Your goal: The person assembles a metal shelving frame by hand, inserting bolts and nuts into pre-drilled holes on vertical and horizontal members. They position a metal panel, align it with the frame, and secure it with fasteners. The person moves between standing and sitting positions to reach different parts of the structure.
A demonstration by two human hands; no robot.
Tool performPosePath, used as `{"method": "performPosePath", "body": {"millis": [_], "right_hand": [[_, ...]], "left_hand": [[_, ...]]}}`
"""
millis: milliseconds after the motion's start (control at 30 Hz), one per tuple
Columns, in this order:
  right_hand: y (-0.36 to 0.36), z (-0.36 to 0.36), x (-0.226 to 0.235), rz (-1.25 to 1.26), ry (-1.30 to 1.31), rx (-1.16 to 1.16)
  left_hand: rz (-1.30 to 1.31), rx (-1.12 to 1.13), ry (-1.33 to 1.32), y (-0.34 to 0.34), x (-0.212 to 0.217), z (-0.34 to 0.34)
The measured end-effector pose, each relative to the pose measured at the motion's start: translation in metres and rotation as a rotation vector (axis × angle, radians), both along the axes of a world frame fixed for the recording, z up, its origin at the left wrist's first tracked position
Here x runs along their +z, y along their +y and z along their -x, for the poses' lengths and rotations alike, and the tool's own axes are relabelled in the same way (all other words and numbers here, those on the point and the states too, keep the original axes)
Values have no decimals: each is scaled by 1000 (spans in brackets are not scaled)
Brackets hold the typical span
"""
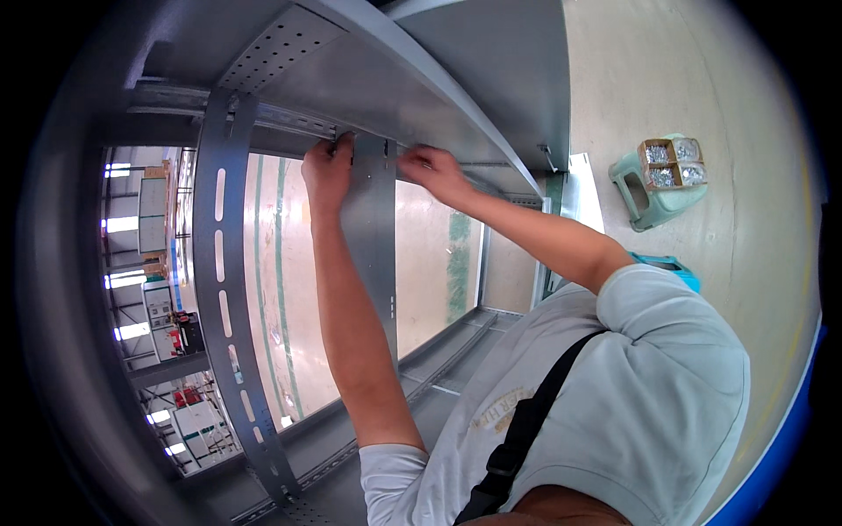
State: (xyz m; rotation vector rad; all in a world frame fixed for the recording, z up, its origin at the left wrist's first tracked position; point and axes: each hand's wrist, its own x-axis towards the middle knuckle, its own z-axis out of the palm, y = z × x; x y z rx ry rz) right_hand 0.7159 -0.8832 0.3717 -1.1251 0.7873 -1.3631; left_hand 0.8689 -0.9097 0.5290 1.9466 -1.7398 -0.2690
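Observation:
Inside a grey sheet-metal cabinet frame, a vertical metal plate (369,228) meets a slotted rail (294,121) at its upper end. My left hand (328,172) is closed at the plate's upper left edge, with the thumb side over the metal. Close to the plate's upper right edge, my right hand (431,172) has its fingers curled together just under the rail. Anything small between those right fingers is hidden. A narrow slot shows in the plate between the two hands.
A slotted upright (235,289) stands to my left. Overhead runs a metal panel with a bent edge (438,83). On the right, a pale green stool (645,206) carries a divided box of small metal fasteners (673,164). A turquoise object (671,267) sits behind my right arm.

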Motion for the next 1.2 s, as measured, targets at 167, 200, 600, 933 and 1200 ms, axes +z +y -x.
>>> {"method": "performPosePath", "body": {"millis": [167, 200, 600, 933, 1200], "right_hand": [[68, 94, -198, -711, -27, 438], [85, 106, -215, -875, -4, 405], [100, 171, -182, -989, -65, 557], [92, 136, -122, -666, -184, 723], [85, 143, -170, -541, 397, 513]], "left_hand": [[5, -40, -25, -9, 6, 15], [10, -41, -40, -7, 4, 11], [30, -24, 16, -1, 5, 14], [93, -51, 10, 0, -5, 1], [72, -59, 31, -3, 4, 10]]}}
